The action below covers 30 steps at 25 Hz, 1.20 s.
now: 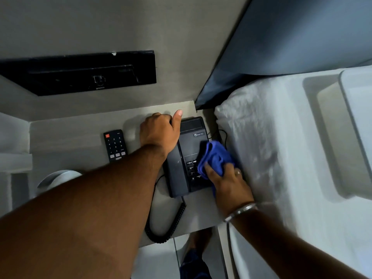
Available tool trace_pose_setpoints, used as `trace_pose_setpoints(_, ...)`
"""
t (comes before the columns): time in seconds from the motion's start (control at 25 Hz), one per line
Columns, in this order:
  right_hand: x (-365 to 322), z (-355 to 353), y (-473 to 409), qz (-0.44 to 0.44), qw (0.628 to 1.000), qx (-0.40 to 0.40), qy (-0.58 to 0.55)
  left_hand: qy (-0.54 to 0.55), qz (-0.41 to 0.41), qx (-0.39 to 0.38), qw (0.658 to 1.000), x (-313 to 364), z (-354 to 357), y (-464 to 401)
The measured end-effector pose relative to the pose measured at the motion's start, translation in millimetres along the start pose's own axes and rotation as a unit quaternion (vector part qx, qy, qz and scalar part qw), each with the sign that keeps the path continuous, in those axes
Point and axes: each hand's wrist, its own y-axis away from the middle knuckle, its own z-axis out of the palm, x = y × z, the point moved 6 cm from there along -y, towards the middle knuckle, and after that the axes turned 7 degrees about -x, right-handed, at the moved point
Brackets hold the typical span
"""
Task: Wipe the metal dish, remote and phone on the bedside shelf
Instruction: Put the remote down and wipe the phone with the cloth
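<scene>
While right hand (227,182) presses cloth (216,156), phone (187,158) lies beneath.

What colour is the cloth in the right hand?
Blue. The cloth is pressed on the phone keypad by the right hand, seen in the head view.

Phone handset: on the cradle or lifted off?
On the cradle. The handset lies flat along the phone base's left side; the left hand grips its top end.
</scene>
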Motion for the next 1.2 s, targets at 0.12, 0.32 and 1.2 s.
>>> trace_pose_setpoints(0.12, -35.6, -19.4, -26.0, -0.05, 0.998, 0.04, 0.013, 0.019, 0.0, 0.001, 1.0, -0.4, -0.2, 0.0)
trace_pose_setpoints(0.32, -10.3, -30.1, -20.2, -0.049, 0.996, 0.063, 0.042, 0.035, 0.012, 0.002, 0.999, -0.5, -0.4, 0.6)
trace_pose_setpoints(1.2, -60.3, 6.6, 18.8, -0.209, 0.974, 0.06, 0.058, -0.009, -0.029, -0.038, 0.999, -0.5, 5.9, -10.7)
